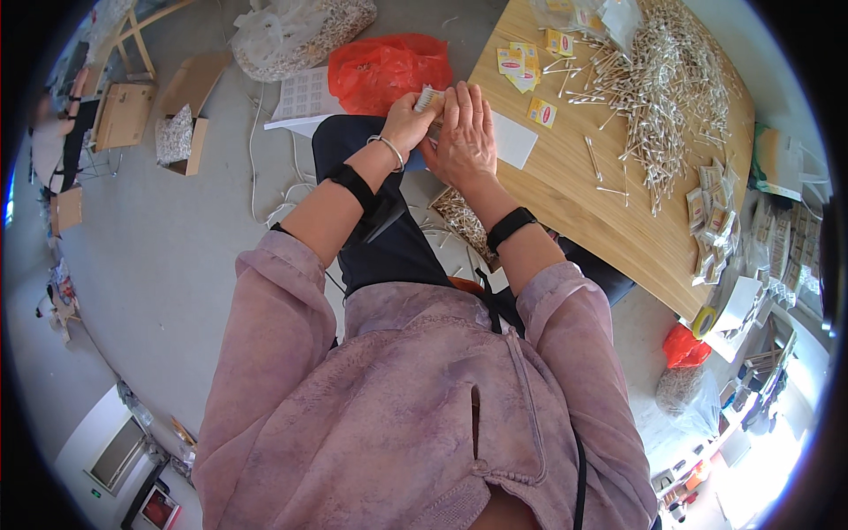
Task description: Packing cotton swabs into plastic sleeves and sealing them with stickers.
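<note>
Near the table's left edge, my left hand (408,122) is closed around a small bundle of cotton swabs (429,97), whose white tips stick out above the fingers. My right hand (468,137) lies against the bundle's right side with its fingers stretched out flat. Part of the bundle is hidden between the hands. A white sheet (519,141) shows beside my right hand at the table edge. Small yellow-and-white cards (541,112) lie on the table to the right, near a large heap of loose cotton swabs (667,97).
The wooden table (574,190) also bears filled packs (714,216) and a yellow tape roll (704,322). A red plastic bag (389,75) lies beyond my hands. Below the table edge stands a container of swabs (464,221). Cardboard boxes (125,115) stand at far left; a person is behind them.
</note>
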Demonstrator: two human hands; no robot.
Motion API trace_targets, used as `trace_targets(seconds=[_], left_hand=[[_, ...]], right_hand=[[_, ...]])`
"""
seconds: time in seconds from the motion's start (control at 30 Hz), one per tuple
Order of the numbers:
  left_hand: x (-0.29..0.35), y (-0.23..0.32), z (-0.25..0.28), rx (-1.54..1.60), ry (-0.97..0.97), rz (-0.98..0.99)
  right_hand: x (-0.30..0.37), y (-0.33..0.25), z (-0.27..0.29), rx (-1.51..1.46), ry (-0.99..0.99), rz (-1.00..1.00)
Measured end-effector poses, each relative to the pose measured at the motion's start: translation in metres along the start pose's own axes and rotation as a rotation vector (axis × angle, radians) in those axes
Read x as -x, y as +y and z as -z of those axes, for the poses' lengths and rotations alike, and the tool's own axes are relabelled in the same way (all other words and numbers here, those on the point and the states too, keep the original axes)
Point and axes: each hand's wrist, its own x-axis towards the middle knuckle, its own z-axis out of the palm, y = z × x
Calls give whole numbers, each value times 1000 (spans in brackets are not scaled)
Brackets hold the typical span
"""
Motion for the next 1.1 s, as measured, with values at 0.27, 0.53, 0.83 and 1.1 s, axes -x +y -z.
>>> trace_targets(seconds=[0.27, 0.53, 0.83, 1.1], left_hand=[[6, 3, 11, 159, 50, 18], [10, 0, 2, 205, 40, 0], [13, -7, -4, 376, 87, 13], [12, -3, 6, 217, 148, -52]], right_hand=[[0, 0, 0, -31, 26, 3], [0, -2, 5, -41, 33, 17], [0, 0, 0, -14, -13, -9], [-1, -3, 0, -44, 30, 6]])
